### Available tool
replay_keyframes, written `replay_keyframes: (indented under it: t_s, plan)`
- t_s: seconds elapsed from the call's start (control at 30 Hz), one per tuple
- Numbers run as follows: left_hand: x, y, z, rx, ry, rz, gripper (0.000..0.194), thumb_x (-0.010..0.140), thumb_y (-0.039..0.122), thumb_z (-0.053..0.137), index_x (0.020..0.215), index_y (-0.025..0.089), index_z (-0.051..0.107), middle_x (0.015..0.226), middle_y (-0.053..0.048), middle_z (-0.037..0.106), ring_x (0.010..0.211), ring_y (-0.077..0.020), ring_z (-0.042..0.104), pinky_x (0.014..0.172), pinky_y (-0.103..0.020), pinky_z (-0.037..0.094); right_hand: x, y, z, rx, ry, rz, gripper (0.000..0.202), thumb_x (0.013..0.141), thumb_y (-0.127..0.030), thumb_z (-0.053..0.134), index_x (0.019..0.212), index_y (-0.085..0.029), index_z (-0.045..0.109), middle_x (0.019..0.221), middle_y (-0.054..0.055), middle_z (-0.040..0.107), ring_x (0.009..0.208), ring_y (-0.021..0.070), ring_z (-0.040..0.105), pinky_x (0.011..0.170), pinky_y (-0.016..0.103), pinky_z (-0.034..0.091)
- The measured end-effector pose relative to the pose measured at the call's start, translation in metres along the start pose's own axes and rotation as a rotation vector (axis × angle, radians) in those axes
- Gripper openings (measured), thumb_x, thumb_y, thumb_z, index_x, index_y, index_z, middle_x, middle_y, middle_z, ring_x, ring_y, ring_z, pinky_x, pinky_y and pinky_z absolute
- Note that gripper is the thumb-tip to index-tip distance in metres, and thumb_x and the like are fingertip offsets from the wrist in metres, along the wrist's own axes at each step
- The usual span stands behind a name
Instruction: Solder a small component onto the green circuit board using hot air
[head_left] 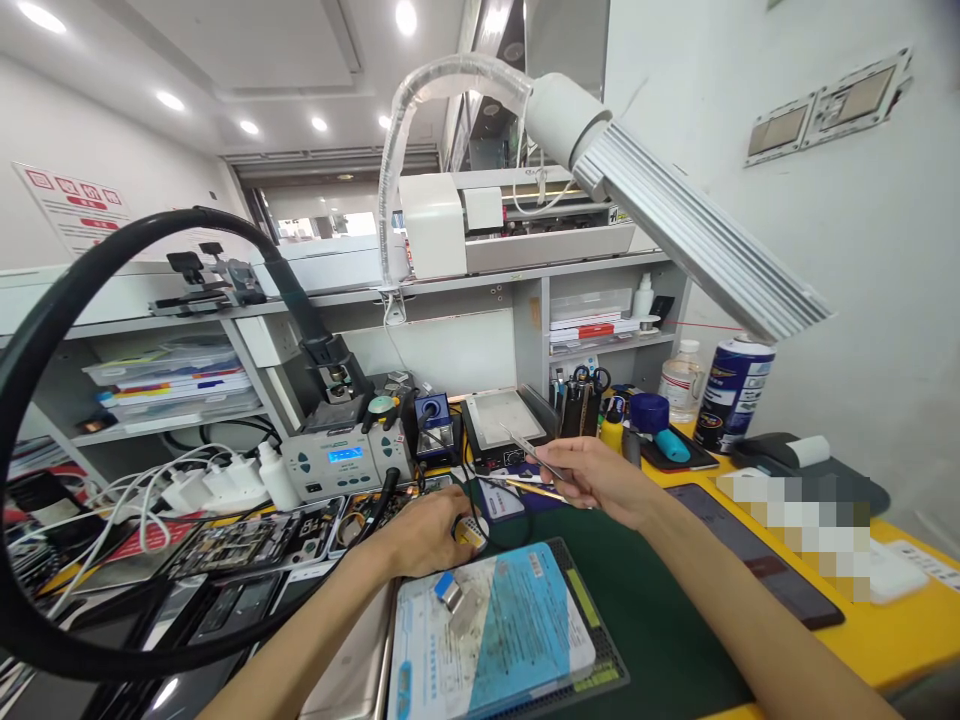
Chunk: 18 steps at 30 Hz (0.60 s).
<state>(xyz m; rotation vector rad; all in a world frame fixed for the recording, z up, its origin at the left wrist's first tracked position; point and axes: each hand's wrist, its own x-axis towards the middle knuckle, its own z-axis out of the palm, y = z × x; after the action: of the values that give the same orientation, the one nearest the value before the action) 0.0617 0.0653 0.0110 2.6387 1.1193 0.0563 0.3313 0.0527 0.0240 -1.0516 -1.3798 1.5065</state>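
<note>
My right hand [604, 478] pinches a pair of metal tweezers [528, 447], their tips pointing up and left over the bench. Lower and to the left, my left hand [426, 535] has its fingers curled around a small round yellow-and-white tin [472, 534]; part of the tin is hidden by the fingers. Just in front of that hand lies a blue-and-white printed pad [517, 625]. On the pad rests a small silver flex cable piece [463, 612] with a blue end. A thin yellow stick [536, 489] lies behind, near the right hand.
A hot-air station [346, 470] stands behind my left hand, its black hose [45, 330] looping around the left. Circuit boards [232, 543] and phones crowd the left side. A lamp [690, 220] hangs overhead. At right are a tablet [757, 555], a spray can [731, 395] and a bottle [681, 385].
</note>
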Motion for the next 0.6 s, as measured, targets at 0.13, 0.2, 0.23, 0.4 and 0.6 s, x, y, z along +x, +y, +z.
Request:
replay_keyframes:
  t_s: [0.13,0.2,0.23,0.4,0.6]
  plan:
    - [0.0,-0.002,0.002,0.081,-0.002,0.006,0.031,0.096,0.037,0.062,0.121,0.019,0.063,0.127,-0.009,0.064,0.109,-0.0233,0.064,0.094,-0.046,0.055,0.001,0.002,-0.001,-0.008,-0.007,-0.003,0.025,0.101,-0.035,0.062,0.089,-0.014,0.064,0.068,-0.006,0.058,0.042,0.0044,0.045,0.036,0.015,0.035]
    - [0.0,-0.003,0.004,0.128,0.0,0.005,0.029,0.097,0.037,0.062,0.119,0.018,0.064,0.125,-0.009,0.065,0.107,-0.0225,0.065,0.093,-0.045,0.055,0.001,0.002,-0.002,-0.012,-0.009,-0.006,0.026,0.101,-0.036,0.062,0.088,-0.014,0.064,0.068,-0.006,0.058,0.042,0.0043,0.044,0.036,0.015,0.035]
    - [0.0,-0.004,0.005,0.153,0.003,0.004,0.028,0.096,0.037,0.062,0.117,0.018,0.065,0.123,-0.009,0.065,0.106,-0.0222,0.065,0.092,-0.045,0.055,0.001,0.002,-0.002,-0.014,-0.009,-0.007,0.026,0.101,-0.036,0.062,0.088,-0.014,0.064,0.068,-0.006,0.058,0.042,0.0044,0.044,0.036,0.015,0.034]
    - [0.001,-0.008,0.012,0.265,0.028,0.001,0.023,0.097,0.036,0.062,0.11,0.017,0.066,0.114,-0.007,0.068,0.1,-0.0206,0.066,0.09,-0.043,0.056,-0.001,0.0,0.0,-0.023,-0.007,0.003,0.031,0.101,-0.036,0.063,0.079,-0.014,0.062,0.061,-0.008,0.053,0.04,0.0042,0.042,0.035,0.015,0.032]
    - [-0.002,-0.016,0.013,0.301,0.021,0.086,0.021,0.099,0.036,0.058,0.102,0.017,0.068,0.104,-0.005,0.07,0.091,-0.0172,0.067,0.086,-0.039,0.057,-0.003,-0.003,0.003,-0.011,0.012,0.018,0.021,0.101,-0.033,0.063,0.093,-0.013,0.065,0.071,-0.005,0.061,0.043,0.004,0.045,0.035,0.015,0.032]
